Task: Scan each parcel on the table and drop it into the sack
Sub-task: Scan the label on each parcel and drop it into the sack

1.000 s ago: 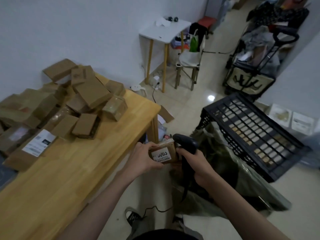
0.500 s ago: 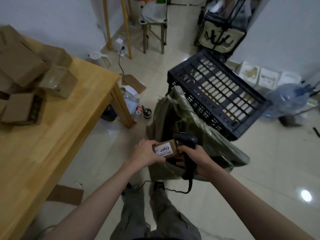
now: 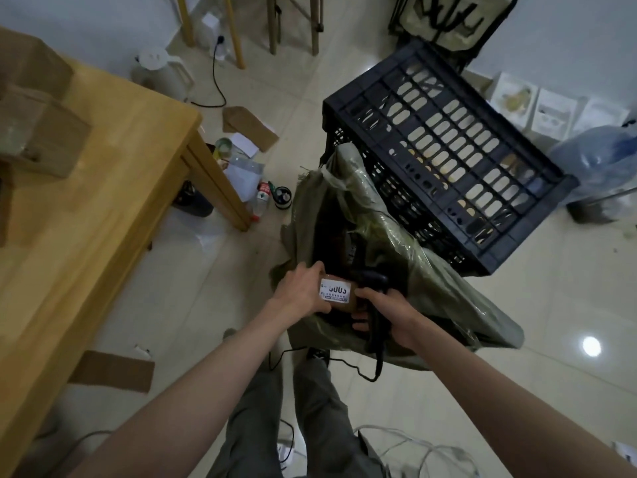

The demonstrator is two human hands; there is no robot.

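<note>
Moved, over the last second, from beside the table [image 3: 103, 188] corner to above the open mouth of the green sack [image 3: 396, 257]: the small parcel [image 3: 339, 296], gripped by the left hand [image 3: 300, 291]. Carried along with it, the black scanner [image 3: 374, 305] in the right hand [image 3: 386, 310], now just beside the parcel's white label. Turned away from the table and downward: the view, so that most of the parcel pile is out of the picture and only two or three boxes [image 3: 38, 132] remain at the left edge. Now fully seen from above: the black crate [image 3: 448, 150] behind the sack.
</note>
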